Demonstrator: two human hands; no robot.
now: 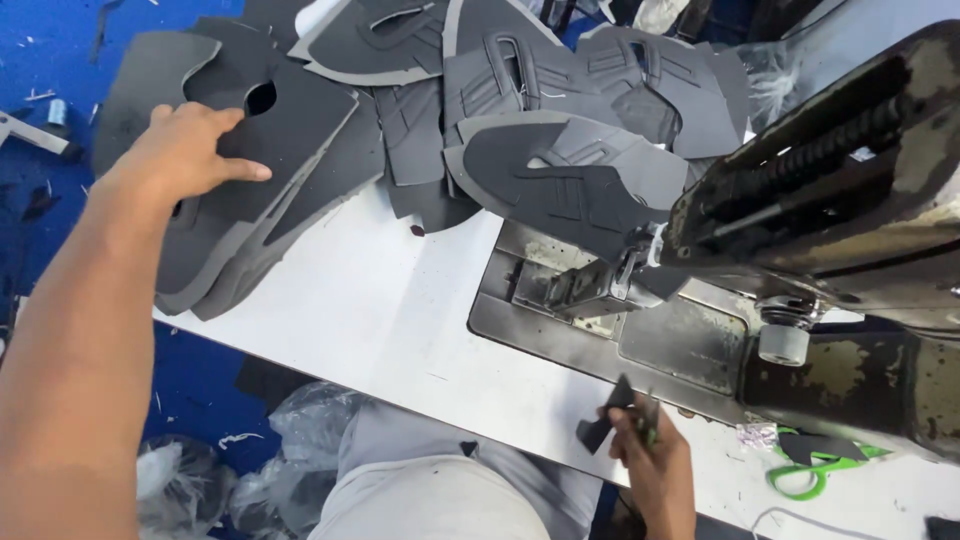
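White worktop (380,300) over a blue floor (40,60), strewn with dark grey cut shoe-upper pieces. Left hand (190,150) spread flat, fingers apart, pressing on the top piece of the near stack (270,190); nothing clamped in that grip, palm down, likely to steady or slide 1 piece off the pile. Piece itself dark grey, matte, foam-like, with a lighter grey edge, curved outline and an oval cut-out (261,97) just beside the fingertips. More pieces (560,150) overlapping loosely toward the back, some with stitched or raised strap outlines, heaped within arm's reach of the sewing machine (820,190). Machine worn and stained, its presser foot (610,280) over a metal plate (640,340) sunk in the worktop. Right hand (650,450) low at the near edge, grip closed on small snips (648,420) and a small dark scrap (600,425), held close to the body, away from the needle. Green-handled scissors (810,470) lying flat at right. Plastic bags (280,450) below the worktop.
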